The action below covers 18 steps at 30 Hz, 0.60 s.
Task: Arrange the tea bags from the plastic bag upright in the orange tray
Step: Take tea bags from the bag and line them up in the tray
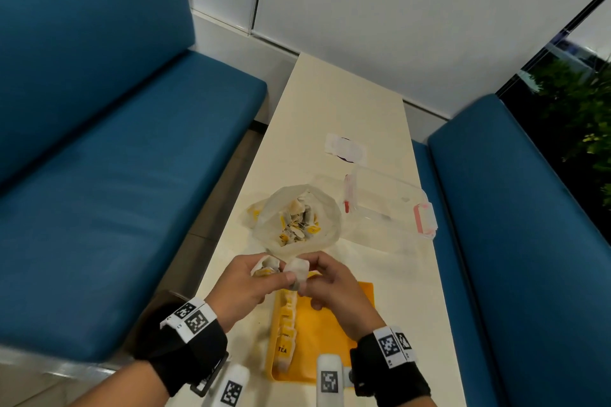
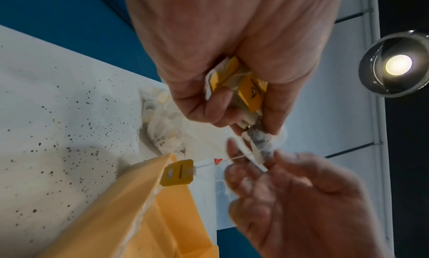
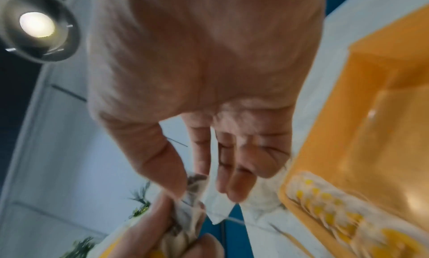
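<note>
Left hand (image 1: 246,281): fingers curled round a small bunch of tea bags (image 2: 241,89) with yellow tags, held above the far end of the tray; how many are in the bunch cannot be counted, since the palm covers most of it.
Right hand (image 1: 330,284): thumb and forefinger pinch one tea bag (image 1: 296,269) just beside the left hand's bunch; the other fingers are loosely bent. The right wrist view is blurred, and the pinch shows only in part.
String and tag (image 2: 177,172): a thin string runs from the pinched bag to a yellow tag that hangs free over the tray's corner.
Orange tray (image 1: 334,317): lies on the table nearest the person. A row of upright tea bags (image 1: 286,330) lines its left wall; the right wrist hides the near right corner.
Plastic bag (image 1: 297,218): open-mouthed, beyond the hands, with many tea bags heaped inside; each one is too small to tell apart.
Clear container (image 1: 386,205): lies to the right of the bag, with red clasps; its walls are hard to trace against the table (image 1: 340,102).
Specks (image 2: 69,133): dark grains dot the table beside the tray.
Flat white item (image 1: 345,149): farther along the table; what it is cannot be told.
</note>
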Each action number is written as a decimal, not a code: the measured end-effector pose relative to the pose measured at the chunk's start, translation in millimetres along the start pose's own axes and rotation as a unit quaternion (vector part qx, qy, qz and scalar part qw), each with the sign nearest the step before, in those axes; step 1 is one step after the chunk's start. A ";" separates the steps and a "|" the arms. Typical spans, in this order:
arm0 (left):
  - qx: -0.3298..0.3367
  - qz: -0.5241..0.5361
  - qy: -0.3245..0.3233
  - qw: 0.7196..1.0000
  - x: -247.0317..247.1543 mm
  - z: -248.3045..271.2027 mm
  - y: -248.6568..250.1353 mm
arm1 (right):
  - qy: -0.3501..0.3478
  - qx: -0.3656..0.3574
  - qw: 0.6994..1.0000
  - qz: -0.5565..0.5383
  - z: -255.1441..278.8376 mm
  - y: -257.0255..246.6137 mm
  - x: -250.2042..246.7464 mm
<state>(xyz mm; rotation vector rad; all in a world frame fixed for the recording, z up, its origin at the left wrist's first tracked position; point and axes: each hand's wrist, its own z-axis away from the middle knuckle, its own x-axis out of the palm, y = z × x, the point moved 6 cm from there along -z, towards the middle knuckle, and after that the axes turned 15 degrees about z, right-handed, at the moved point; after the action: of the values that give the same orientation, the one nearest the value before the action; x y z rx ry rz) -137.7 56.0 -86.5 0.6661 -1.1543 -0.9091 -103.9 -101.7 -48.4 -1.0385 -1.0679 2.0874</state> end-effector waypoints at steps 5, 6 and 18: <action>0.015 0.002 0.000 1.000 -2.1 -1.1 8.5 | -0.069 0.033 0.994 0.073 5.5 17.2 36.2; 0.016 0.002 0.006 1.000 -3.7 -1.6 9.6 | -0.065 0.035 0.995 0.074 6.4 18.3 41.2; 0.059 -0.057 0.052 0.995 -22.2 2.1 10.3 | 0.092 0.040 0.994 0.039 30.1 15.1 10.6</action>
<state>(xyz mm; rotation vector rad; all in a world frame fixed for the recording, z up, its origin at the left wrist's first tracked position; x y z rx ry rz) -140.1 80.4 -87.8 0.8738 -1.0914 -0.8960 -136.7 -113.7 -53.7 -1.2246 -0.8584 2.0317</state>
